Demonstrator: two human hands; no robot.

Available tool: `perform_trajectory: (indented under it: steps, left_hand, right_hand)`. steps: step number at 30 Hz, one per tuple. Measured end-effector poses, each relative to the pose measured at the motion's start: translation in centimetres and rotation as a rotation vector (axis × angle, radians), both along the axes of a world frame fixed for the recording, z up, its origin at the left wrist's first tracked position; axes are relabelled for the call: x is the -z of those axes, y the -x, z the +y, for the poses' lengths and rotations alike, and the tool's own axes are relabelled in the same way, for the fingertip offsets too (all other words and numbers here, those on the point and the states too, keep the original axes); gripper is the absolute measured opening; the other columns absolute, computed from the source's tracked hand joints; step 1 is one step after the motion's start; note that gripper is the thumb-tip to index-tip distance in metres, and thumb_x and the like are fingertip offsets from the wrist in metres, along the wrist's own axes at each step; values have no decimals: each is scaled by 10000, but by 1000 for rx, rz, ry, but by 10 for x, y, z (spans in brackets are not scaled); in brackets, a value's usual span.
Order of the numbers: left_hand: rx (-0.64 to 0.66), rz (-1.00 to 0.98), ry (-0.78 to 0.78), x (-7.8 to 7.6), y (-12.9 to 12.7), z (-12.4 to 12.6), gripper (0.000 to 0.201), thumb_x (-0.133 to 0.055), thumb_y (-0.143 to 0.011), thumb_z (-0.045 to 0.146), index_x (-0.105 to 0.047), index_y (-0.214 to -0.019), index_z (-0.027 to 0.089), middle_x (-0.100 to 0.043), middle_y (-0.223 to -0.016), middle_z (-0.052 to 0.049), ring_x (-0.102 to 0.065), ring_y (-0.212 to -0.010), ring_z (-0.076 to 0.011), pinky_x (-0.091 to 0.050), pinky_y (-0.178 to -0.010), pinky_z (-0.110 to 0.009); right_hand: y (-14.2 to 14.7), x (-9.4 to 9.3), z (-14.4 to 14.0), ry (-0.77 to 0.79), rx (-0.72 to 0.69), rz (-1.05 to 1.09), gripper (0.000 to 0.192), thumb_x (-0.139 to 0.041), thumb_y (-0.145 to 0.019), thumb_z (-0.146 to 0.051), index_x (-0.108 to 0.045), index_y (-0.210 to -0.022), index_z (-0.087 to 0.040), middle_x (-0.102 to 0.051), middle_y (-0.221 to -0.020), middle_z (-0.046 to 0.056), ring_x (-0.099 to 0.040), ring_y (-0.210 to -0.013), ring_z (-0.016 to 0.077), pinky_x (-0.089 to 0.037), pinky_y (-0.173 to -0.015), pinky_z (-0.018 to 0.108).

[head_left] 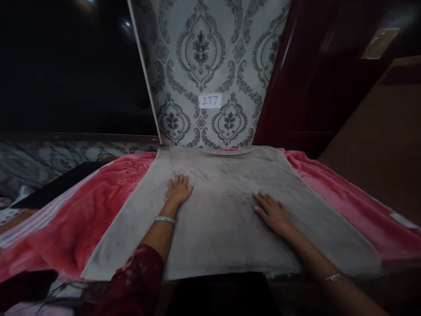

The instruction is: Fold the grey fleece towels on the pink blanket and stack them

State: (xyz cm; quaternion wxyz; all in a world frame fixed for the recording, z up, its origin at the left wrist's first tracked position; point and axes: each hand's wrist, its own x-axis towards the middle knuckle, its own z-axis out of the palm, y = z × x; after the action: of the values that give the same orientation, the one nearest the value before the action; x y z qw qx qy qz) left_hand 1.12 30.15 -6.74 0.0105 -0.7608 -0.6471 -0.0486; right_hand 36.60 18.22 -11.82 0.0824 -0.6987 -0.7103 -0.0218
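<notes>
The single view comes from a camera worn on the person's head, above the near hem of a soft grey garment with pink sleeves (215, 232). It faces forward and down over that garment, toward a pale wall with grey damask patterning (201, 77) beyond its neckline. It sits close enough that the garment's sleeves reach both side edges, yet takes in a large black flat screen (72, 70) beyond the garment's left sleeve.
</notes>
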Motion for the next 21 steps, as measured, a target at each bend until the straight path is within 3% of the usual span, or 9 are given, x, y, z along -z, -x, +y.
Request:
perform_trajectory:
  steps: [6, 11, 16, 19, 21]
  left_hand:
    - [1, 29, 1, -4, -2, 4, 626, -269, -1007, 457, -373, -1546, 155, -318, -1625, -140, -257, -1512, -304, -230, -1199, -572]
    - [-12, 28, 25, -6, -3, 7, 641, -256, -1008, 467, -334, -1567, 164, -269, -1646, -131, -218, -1526, -297, -212, -1210, -560]
    - [-13, 12, 4, -4, -3, 13, 637, -258, -1001, 472, -352, -1562, 185, -287, -1639, -135, -250, -1514, -310, -265, -1181, -575]
    - [0, -17, -43, 0, -2, 15, 638, -239, -1000, 485, -374, -1553, 196, -300, -1635, -131, -268, -1507, -307, -284, -1172, -570]
    - [-3, -20, -52, 1, 0, 16, 636, -239, -998, 488, -378, -1551, 208, -304, -1635, -121, -275, -1505, -300, -286, -1172, -563]
  right_hand:
    - [43, -43, 51, -11, -13, 41, 578, -307, -1050, -444, -305, -1588, -232, -253, -1638, 106, -213, -1509, 290, -254, -1177, 565]
    - [43, -47, 68, 81, -21, -6, 542, -325, -1063, -456, -324, -1579, -289, -243, -1645, 75, -215, -1501, 335, -234, -1160, 620]
    - [45, -39, 36, 147, -326, -2, 568, -376, -1055, -481, -276, -1591, -323, -142, -1669, 44, -99, -1525, 337, -141, -1190, 615]
    - [57, -39, -8, 216, -585, 76, 579, -418, -1044, -496, -288, -1585, -335, -115, -1673, 28, 6, -1532, 329, -57, -1197, 627]
    - [66, -41, -43, 263, -744, 182, 584, -447, -1037, -496, -294, -1581, -350, -153, -1667, 18, 3, -1536, 306, -22, -1205, 613]
